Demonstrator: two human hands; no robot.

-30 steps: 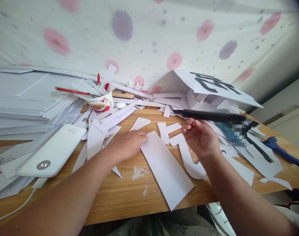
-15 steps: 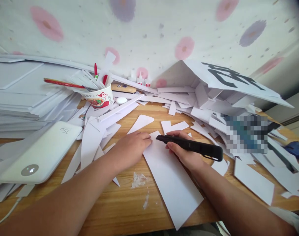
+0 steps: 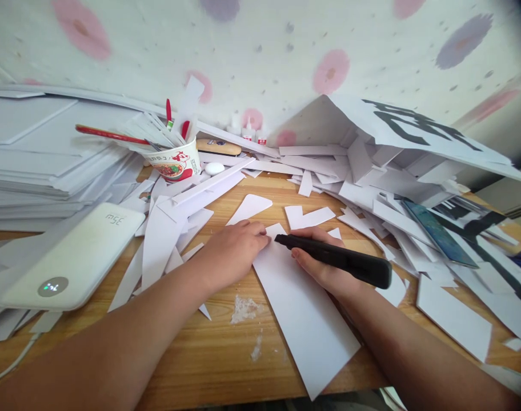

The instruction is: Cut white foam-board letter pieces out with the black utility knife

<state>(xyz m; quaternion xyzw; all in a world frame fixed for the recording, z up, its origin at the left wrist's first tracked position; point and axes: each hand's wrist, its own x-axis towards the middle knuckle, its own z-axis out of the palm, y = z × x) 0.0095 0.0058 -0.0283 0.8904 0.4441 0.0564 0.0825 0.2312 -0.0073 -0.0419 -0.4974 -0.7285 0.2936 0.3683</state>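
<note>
A long white board strip [image 3: 307, 319] lies slanted on the wooden table [image 3: 192, 365], its near corner at the front edge. My right hand [image 3: 318, 260] is wrapped round a black cutter [image 3: 350, 264], whose tip points left over the far end of the strip. At the strip's far left edge rests my left hand [image 3: 239, 248], fingers together and fingertips on the board; whether they pinch anything small is hidden. Beyond the hands lie a rounded white piece [image 3: 251, 206] and an L-shaped white scrap [image 3: 309, 217].
A white power bank [image 3: 76, 257] with a cable lies left, before stacked white boards [image 3: 24, 171]. Behind stand a paper cup [image 3: 177, 162] of tools and small glue bottles [image 3: 248, 134]. Right are a folded board structure [image 3: 415, 128], a phone-like slab [image 3: 440, 234] and scraps.
The view has shifted slightly. The cutter has turned a little in my right hand, and its tip stays over the strip's far end. My left hand keeps nearly the same place.
</note>
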